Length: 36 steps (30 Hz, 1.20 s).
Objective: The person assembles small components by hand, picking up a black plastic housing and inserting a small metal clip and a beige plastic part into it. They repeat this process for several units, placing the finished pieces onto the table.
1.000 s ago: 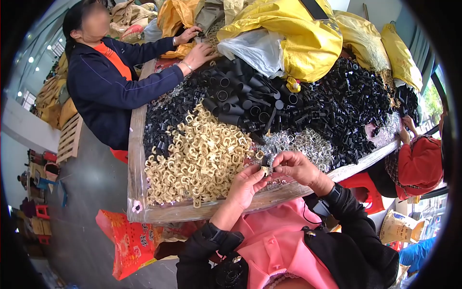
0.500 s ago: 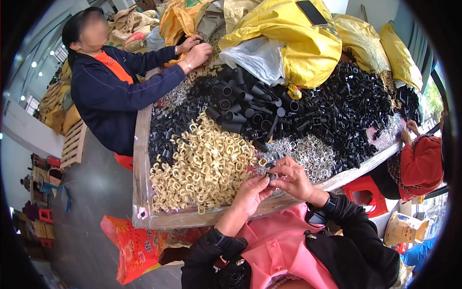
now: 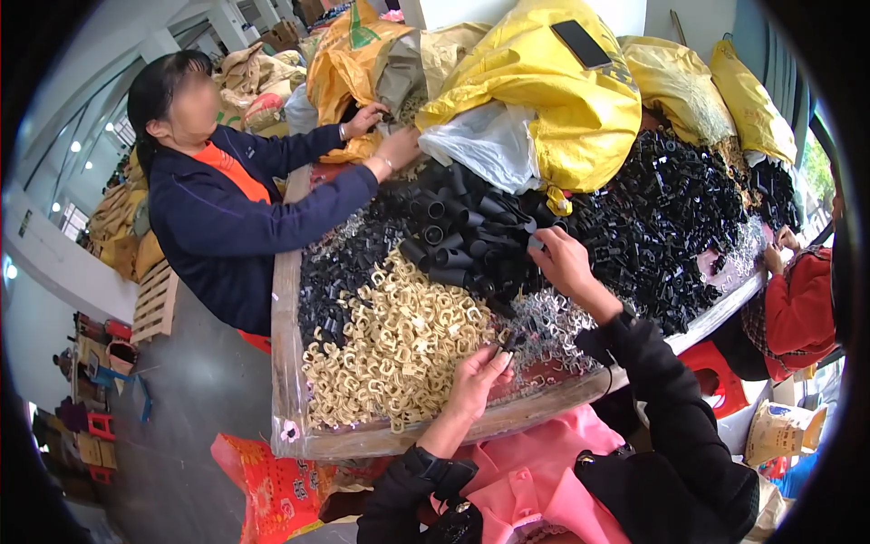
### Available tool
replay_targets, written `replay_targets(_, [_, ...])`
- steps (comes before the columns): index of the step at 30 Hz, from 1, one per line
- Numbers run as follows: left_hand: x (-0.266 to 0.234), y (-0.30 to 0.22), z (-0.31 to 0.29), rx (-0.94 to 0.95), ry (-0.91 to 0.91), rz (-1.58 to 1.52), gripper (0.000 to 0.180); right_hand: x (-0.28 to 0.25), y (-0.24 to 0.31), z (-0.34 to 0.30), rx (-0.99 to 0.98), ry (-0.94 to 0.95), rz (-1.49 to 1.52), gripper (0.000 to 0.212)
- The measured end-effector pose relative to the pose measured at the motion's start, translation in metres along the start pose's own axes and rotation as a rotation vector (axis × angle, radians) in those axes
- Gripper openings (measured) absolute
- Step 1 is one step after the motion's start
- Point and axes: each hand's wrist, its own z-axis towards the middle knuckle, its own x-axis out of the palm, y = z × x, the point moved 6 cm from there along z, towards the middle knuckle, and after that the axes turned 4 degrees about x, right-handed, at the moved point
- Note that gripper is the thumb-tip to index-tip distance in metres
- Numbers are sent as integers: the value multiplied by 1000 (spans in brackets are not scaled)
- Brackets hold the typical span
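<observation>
In the near middle, my left hand (image 3: 476,381) is closed on a small black plastic part (image 3: 511,343) pinched at its fingertips. My right hand (image 3: 573,267) reaches farther forward, over the pile of black plastic tubes (image 3: 453,258). Its thumb and fingers close on the end of one tube-shaped black piece, partly hidden by the fingers. Cream-coloured plastic clips (image 3: 390,344) lie heaped left of my left hand. Small silvery metal clips (image 3: 553,322) are spread just below my right hand.
Small black parts (image 3: 671,218) fill the table's right side. A wooden rim (image 3: 362,444) edges the table. Yellow sacks (image 3: 580,109), one bearing a phone (image 3: 581,44), stand at the back. Co-workers (image 3: 245,199) work at the far left and at the right (image 3: 797,299).
My hands, together before, are now apart. The right has moved forward to the black tubes; the left keeps a black part. The left co-worker's hands have shifted right.
</observation>
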Motion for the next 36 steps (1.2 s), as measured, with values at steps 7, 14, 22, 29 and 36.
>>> replay_targets(7, [-5,-14,14,60,-131,65,20,51,-16,28,24,292,-503,26])
replay_targets(14, [-22,-26,47,81,-151,-139,20,59,-17,-2,-132,230,-677,20])
replay_targets(22, [-22,-45,25,48,-117,-232,21,-27,12,-38,123,375,618,32])
replay_targets(29, [9,-63,3,23,-5,-154,23,-42,64,-60,-53,442,1140,32])
replay_targets(36, [9,-64,-10,47,-15,-40,27,-46,76,-70,-129,435,1172,33])
